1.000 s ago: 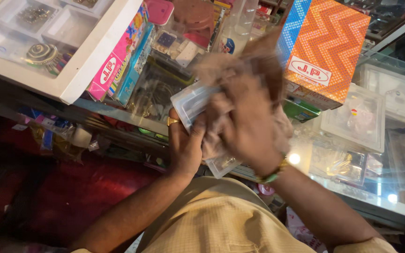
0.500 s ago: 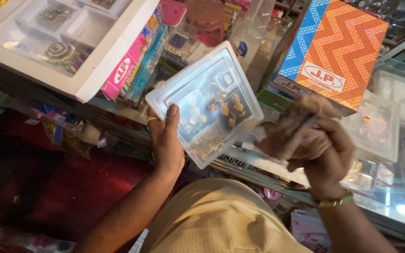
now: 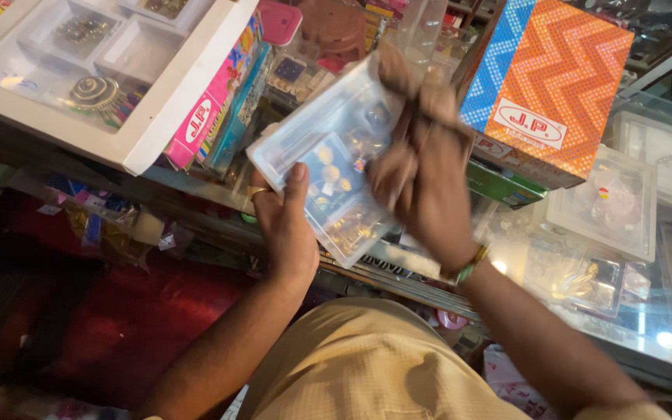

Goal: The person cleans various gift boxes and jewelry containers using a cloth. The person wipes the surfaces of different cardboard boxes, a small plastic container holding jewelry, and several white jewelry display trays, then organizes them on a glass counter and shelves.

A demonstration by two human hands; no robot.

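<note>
The left hand (image 3: 285, 225) holds a clear plastic box (image 3: 328, 155) of small gold-coloured jewellery pieces up over the near edge of the glass worktop (image 3: 663, 342), its grip pinching the box's near left corner with the thumb laid flat on the lid and the fingers hidden below; held this way the box tilts toward the head camera, so its contents show through the lid. The right hand (image 3: 421, 187) lies over the right half of the box with a dark brownish cloth (image 3: 414, 101) bunched in it, the grip pressed together around the cloth, though motion blur hides the fingers themselves; the cloth touches the lid, as it would for wiping. A green and gold bangle (image 3: 468, 264) sits at the right wrist. Just right of the hands an orange and blue zigzag carton (image 3: 554, 78) stands on other packs. Far left, a white compartment tray (image 3: 118, 54) holds round ornaments, with pink flat packets (image 3: 211, 109) leaning beside it. More clear jewellery boxes (image 3: 608, 202) lie flat on the right of the worktop.
</note>
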